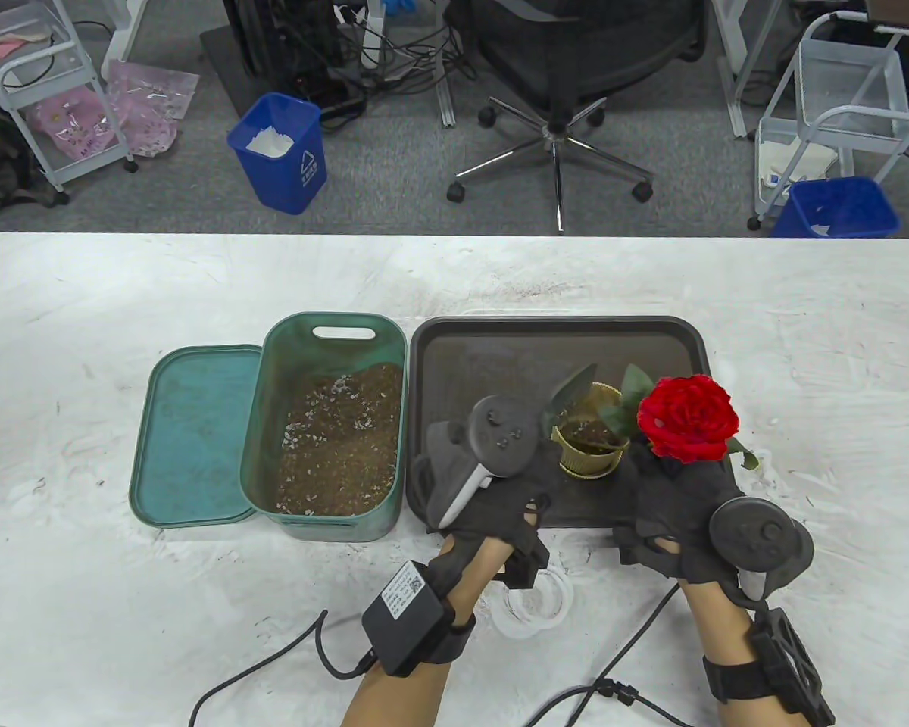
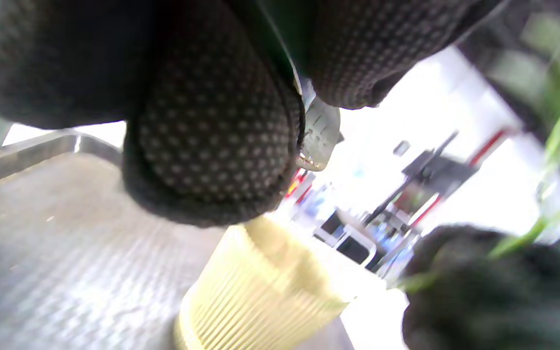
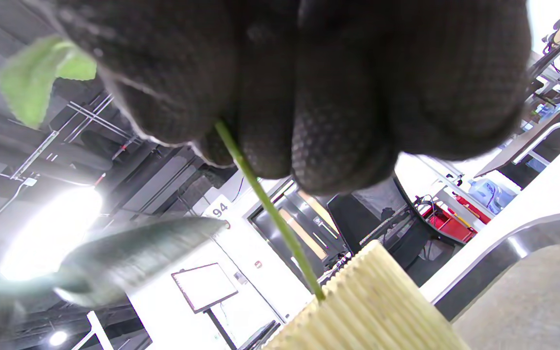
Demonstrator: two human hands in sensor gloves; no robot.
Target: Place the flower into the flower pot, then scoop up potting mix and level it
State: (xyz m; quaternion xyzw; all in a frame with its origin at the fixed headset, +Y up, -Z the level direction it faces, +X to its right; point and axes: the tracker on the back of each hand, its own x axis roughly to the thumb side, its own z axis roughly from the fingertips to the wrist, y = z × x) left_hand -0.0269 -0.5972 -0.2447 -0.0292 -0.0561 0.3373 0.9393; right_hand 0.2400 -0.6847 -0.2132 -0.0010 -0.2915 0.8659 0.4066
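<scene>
A ribbed yellow flower pot (image 1: 587, 458) stands on the dark tray (image 1: 500, 356) with some potting mix inside. My right hand (image 1: 670, 492) pinches the green stem (image 3: 270, 209) of the red flower (image 1: 688, 418), and the stem runs down into the pot (image 3: 372, 306). The bloom leans to the pot's right. My left hand (image 1: 500, 485) grips a small scoop, its grey blade (image 1: 573, 384) tilted over the pot's far left rim. In the left wrist view the fingers (image 2: 212, 126) curl round the scoop above the pot (image 2: 260, 296). The blade (image 3: 134, 257) shows beside the stem.
A green tub (image 1: 332, 337) of potting mix (image 1: 341, 439) sits left of the tray, its lid (image 1: 193, 435) flat beside it. A white ring (image 1: 534, 606) lies near the table's front edge between my wrists. Cables trail from both wrists.
</scene>
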